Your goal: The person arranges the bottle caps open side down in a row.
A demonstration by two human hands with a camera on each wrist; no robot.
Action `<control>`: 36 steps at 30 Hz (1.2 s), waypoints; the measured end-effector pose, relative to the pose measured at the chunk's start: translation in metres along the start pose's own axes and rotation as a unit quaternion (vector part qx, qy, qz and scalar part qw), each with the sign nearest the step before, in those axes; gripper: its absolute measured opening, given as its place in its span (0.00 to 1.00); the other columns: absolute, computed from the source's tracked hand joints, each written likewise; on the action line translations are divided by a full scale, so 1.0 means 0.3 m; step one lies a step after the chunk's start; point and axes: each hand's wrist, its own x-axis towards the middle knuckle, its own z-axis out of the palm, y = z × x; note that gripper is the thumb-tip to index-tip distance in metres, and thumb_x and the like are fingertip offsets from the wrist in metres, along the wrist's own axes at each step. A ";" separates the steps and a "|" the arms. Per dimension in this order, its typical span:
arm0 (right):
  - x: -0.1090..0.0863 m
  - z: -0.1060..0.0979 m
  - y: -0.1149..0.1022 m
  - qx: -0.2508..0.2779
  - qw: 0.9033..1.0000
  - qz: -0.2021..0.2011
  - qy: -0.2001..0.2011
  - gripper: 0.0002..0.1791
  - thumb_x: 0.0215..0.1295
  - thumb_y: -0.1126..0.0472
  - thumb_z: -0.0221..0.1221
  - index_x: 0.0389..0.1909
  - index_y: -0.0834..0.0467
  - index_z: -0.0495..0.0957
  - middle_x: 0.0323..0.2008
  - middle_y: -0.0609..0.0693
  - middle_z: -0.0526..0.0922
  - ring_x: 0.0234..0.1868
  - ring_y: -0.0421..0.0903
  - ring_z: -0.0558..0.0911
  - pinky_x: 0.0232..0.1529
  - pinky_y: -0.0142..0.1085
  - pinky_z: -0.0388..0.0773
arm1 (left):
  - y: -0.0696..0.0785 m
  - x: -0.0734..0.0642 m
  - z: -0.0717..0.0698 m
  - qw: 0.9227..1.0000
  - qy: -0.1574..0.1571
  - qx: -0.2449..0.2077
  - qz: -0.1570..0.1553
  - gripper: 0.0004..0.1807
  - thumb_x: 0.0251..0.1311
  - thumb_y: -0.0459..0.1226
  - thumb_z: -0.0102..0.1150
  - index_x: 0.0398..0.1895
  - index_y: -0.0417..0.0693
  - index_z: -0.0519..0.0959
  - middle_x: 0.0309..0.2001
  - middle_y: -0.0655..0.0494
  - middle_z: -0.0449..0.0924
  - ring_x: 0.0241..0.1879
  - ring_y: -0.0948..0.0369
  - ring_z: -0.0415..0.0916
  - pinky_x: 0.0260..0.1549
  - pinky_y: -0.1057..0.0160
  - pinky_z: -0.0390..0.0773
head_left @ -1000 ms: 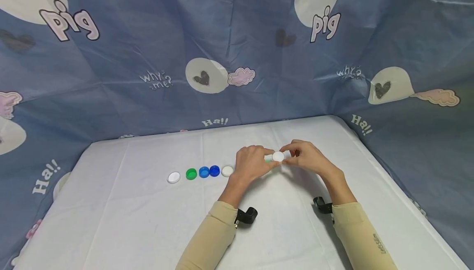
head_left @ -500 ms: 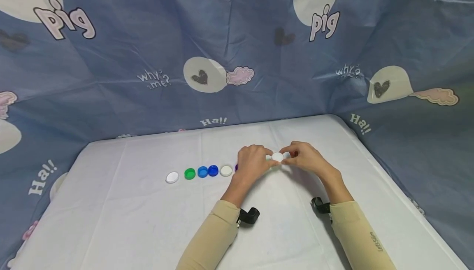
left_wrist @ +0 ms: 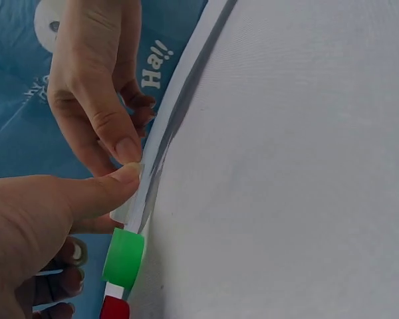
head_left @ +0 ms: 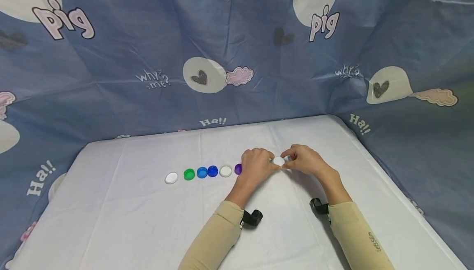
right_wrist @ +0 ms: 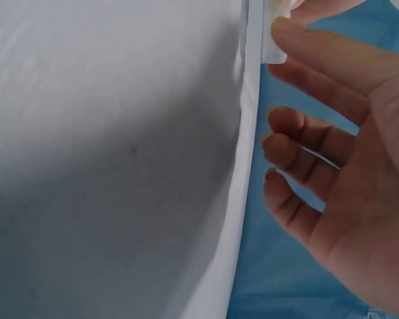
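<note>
1. A wrinkled blue sheet (head_left: 259, 105) hangs behind the table (head_left: 129, 229) and along both its sides.
2. Printed on the sheet are pale rounded shapes (head_left: 191, 70), dark hearts (head_left: 380, 89), pink clouds (head_left: 240, 75) and the words "pig" (head_left: 324, 23), "Ha!!" (head_left: 213, 122) and "why me?" (head_left: 152, 80).
3. Smooth white cloth covers the table, with faint straight creases.
4. The table's far right corner is rounded.
5. Light glints on the sheet's folds at upper right.

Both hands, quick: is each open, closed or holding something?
Left hand: holding, pinches a white cap.
Right hand: holding, pinches the same white cap from the opposite side.
</note>
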 end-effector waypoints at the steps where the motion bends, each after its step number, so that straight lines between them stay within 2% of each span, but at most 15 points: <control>1: 0.000 0.001 -0.001 -0.004 1.000 0.002 -0.003 0.20 0.56 0.53 0.71 0.51 0.51 0.85 0.27 0.46 0.73 0.25 0.42 0.71 0.26 0.36 0.67 | 0.001 -0.001 0.002 1.000 -0.001 0.002 0.000 0.23 0.45 0.64 0.70 0.44 0.69 0.88 0.41 0.68 0.89 0.37 0.61 0.85 0.37 0.61 0.76; 11: -0.004 0.012 -0.013 -0.041 0.999 0.005 -0.014 0.21 0.55 0.53 0.72 0.50 0.51 0.86 0.29 0.46 0.75 0.26 0.42 0.72 0.26 0.35 0.67 | 0.012 -0.014 0.014 1.000 0.004 0.003 -0.001 0.20 0.44 0.64 0.71 0.38 0.69 0.89 0.32 0.64 0.88 0.32 0.59 0.83 0.32 0.60 0.72; 24: -0.011 0.012 -0.022 -0.044 0.999 0.010 -0.015 0.20 0.55 0.54 0.72 0.50 0.51 0.86 0.28 0.46 0.74 0.26 0.42 0.71 0.26 0.35 0.67 | 0.015 -0.017 0.019 1.000 -0.001 0.012 -0.007 0.22 0.44 0.65 0.70 0.41 0.70 0.88 0.35 0.63 0.88 0.35 0.59 0.83 0.34 0.60 0.72; 30: -0.013 0.008 -0.017 -0.041 0.999 0.014 -0.017 0.21 0.56 0.54 0.71 0.52 0.51 0.85 0.29 0.47 0.74 0.26 0.43 0.71 0.26 0.35 0.67 | 0.009 -0.021 0.009 1.000 0.001 0.010 -0.002 0.23 0.44 0.65 0.70 0.41 0.68 0.88 0.33 0.63 0.87 0.34 0.59 0.82 0.35 0.59 0.73; 36: -0.012 0.006 -0.016 -0.037 0.999 0.012 -0.015 0.21 0.56 0.54 0.71 0.52 0.50 0.85 0.28 0.47 0.74 0.26 0.43 0.71 0.26 0.36 0.66 | -0.005 -0.029 -0.005 1.000 -0.009 0.004 -0.004 0.25 0.46 0.65 0.69 0.45 0.68 0.87 0.37 0.62 0.87 0.37 0.59 0.83 0.39 0.57 0.73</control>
